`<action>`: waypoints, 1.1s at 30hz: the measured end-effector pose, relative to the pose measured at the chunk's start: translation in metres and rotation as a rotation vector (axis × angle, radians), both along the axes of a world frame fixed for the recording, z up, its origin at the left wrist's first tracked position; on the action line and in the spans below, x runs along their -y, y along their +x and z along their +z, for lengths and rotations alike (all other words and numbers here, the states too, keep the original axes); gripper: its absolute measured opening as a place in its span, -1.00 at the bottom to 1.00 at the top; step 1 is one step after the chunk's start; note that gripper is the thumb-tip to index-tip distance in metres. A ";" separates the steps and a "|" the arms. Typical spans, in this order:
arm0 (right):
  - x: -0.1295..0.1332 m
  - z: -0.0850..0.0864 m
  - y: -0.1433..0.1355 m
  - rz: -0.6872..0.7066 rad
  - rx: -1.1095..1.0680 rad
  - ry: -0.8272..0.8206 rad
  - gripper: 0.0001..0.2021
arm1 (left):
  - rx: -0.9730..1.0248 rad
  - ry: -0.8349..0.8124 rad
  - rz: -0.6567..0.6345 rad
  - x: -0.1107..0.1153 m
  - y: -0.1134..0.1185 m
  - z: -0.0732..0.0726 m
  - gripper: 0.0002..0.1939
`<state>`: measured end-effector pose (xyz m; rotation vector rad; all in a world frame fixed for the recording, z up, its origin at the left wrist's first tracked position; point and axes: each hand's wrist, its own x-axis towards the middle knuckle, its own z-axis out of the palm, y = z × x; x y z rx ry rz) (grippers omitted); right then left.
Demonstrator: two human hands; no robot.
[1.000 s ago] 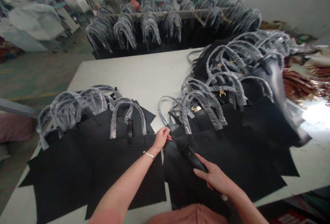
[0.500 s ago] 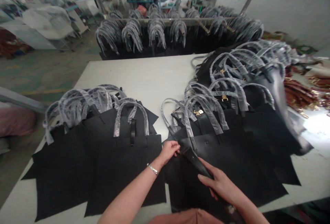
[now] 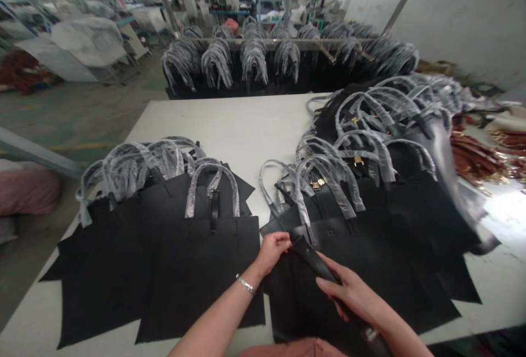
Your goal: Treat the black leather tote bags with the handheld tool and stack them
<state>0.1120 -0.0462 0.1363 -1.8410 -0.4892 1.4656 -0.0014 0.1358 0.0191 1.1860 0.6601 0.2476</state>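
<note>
A black leather strap (image 3: 314, 261) slants across the black bag panel (image 3: 394, 261) in front of me. My right hand (image 3: 349, 288) is closed around its middle, thumb on the near side. Lower down, a small metal piece shows on the strap near my wrist. My left hand (image 3: 276, 250) is pinched beside the strap's far end; what its fingertips hold, if anything, is too small to make out. To the left lies another black bag panel (image 3: 205, 275) with plastic-wrapped handles (image 3: 235, 193) and a short black tab (image 3: 214, 212) between them.
More black panels (image 3: 107, 269) with wrapped handles overlap on the left of the white table (image 3: 230, 121). A pile of wrapped handles (image 3: 382, 105) and gold-coloured clasps rises at the right, beside brown straps (image 3: 472, 157). Behind the table, bags hang from a rack (image 3: 271, 45).
The view has shifted slightly, so the table sits a little lower and further right. Both hands keep nearly the same pose, the left still pinched by the strap's end, the right still gripping the strap.
</note>
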 end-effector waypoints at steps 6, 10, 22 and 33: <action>-0.019 -0.006 0.000 -0.065 -0.050 0.006 -0.27 | 0.071 -0.107 0.050 0.006 0.000 0.001 -0.77; -0.022 -0.002 0.001 -0.046 -0.060 -0.002 -0.26 | 0.101 -0.155 0.082 0.013 0.001 0.001 -0.77; -0.019 0.001 0.016 -0.132 -0.057 0.011 -0.29 | 0.092 -0.282 0.245 0.028 0.005 -0.005 -0.60; -0.031 -0.001 0.013 -0.118 -0.026 0.007 -0.27 | 0.071 -0.223 0.232 0.032 0.005 -0.003 -0.62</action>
